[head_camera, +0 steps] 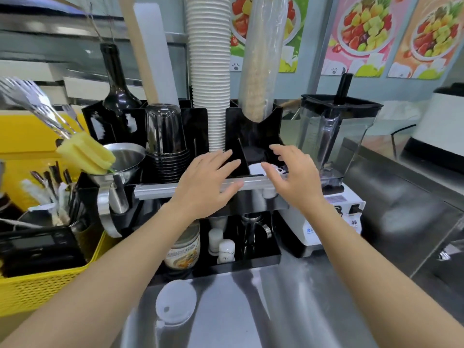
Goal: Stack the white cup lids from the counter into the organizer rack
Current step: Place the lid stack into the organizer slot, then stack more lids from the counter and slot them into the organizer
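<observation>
A black organizer rack [253,126] stands at the back of the steel counter. White cup lids [256,169] lie in its right front compartment. My right hand [293,174] hovers over that compartment with fingers spread, fingertips at the lids, gripping nothing I can see. My left hand [208,177] rests flat on the rack's front rail, fingers apart and empty. One white cup lid [175,302] lies flat on the counter, near the front, below my left forearm.
A tall white cup stack [209,71] and wrapped sleeve [261,59] rise from the rack. Black cups [165,141] and a dark bottle [118,81] stand left. A blender [334,136] sits right; a yellow basket [45,280] with utensils sits left.
</observation>
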`<state>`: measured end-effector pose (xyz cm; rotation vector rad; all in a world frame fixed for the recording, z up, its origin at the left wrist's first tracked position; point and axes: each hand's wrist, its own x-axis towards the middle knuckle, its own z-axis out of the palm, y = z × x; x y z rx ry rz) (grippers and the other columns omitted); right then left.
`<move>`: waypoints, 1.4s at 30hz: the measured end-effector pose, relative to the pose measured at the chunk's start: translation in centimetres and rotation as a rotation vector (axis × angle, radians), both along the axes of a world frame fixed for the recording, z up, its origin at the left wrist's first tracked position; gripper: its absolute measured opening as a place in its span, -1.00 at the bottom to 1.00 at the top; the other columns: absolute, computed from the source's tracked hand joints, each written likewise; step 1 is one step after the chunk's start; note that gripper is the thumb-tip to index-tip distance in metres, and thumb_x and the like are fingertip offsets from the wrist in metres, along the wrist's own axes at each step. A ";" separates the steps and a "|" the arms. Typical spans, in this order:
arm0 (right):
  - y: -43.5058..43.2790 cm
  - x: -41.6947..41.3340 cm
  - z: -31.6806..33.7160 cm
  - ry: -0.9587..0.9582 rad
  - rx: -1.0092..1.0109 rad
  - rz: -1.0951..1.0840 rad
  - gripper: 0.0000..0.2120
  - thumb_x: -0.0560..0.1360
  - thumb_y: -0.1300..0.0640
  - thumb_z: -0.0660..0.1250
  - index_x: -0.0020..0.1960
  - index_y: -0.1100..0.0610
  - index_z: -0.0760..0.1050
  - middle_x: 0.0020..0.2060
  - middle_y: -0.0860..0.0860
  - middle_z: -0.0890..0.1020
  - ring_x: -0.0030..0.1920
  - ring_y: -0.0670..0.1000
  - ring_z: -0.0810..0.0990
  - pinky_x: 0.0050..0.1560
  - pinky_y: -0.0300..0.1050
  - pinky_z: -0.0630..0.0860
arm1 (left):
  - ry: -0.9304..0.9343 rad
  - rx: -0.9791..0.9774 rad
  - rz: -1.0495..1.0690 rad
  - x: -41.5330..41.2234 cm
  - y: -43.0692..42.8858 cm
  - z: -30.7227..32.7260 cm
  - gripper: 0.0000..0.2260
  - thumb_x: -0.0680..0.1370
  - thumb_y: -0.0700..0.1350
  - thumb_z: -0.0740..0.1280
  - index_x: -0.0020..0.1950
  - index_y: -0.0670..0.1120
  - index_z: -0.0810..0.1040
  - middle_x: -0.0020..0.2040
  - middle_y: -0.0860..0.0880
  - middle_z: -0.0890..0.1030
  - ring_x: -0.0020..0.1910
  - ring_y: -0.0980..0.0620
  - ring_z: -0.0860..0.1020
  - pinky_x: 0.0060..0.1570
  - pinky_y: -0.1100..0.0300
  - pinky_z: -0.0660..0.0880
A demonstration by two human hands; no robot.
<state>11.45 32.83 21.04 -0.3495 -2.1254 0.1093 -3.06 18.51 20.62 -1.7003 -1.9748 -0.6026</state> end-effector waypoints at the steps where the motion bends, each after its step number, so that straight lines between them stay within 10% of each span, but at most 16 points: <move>1: -0.8 0.1 -0.4 0.040 0.019 0.015 -0.62 0.48 0.00 0.26 0.15 0.25 0.47 -0.01 0.16 0.63 -0.05 0.15 0.59 -0.04 -0.03 0.37 | -0.004 0.017 -0.004 0.1 -0.8 -0.1 -0.57 0.55 0.09 0.22 0.35 -0.09 0.38 0.40 -0.13 0.39 0.40 -0.10 0.30 0.39 -0.01 0.17; 10: -10.3 -2.6 -8.9 -0.126 -0.119 0.306 -0.59 0.45 0.05 0.32 0.19 0.29 0.43 0.02 0.17 0.62 0.00 0.09 0.56 0.00 -0.04 0.44 | -0.122 0.123 -0.030 1.8 -10.4 -9.0 -0.59 0.54 0.01 0.24 0.33 -0.14 0.39 0.33 -0.13 0.46 0.31 -0.06 0.42 0.27 0.04 0.36; 25: -13.5 -5.5 -22.5 -0.996 -0.446 0.267 -0.09 0.40 -0.25 0.29 0.48 0.04 -0.19 0.51 0.10 0.03 0.47 0.07 0.01 0.40 0.08 0.00 | -0.566 -0.525 0.329 -1.0 -15.0 -23.2 -0.11 0.29 0.48 -0.04 0.49 0.05 -0.13 0.54 -0.05 -0.02 0.50 -0.02 -0.05 0.43 0.02 -0.02; 42: -14.5 -4.7 -18.8 -0.401 -0.414 0.355 -0.41 0.36 -0.07 0.39 0.30 0.14 0.34 0.33 0.05 0.41 0.29 0.05 0.35 0.26 -0.26 0.08 | -0.819 -0.106 0.188 -1.7 -14.9 -19.8 -0.34 0.41 0.04 0.44 0.42 0.04 0.22 0.41 0.08 0.32 0.39 0.04 0.24 0.38 0.07 0.18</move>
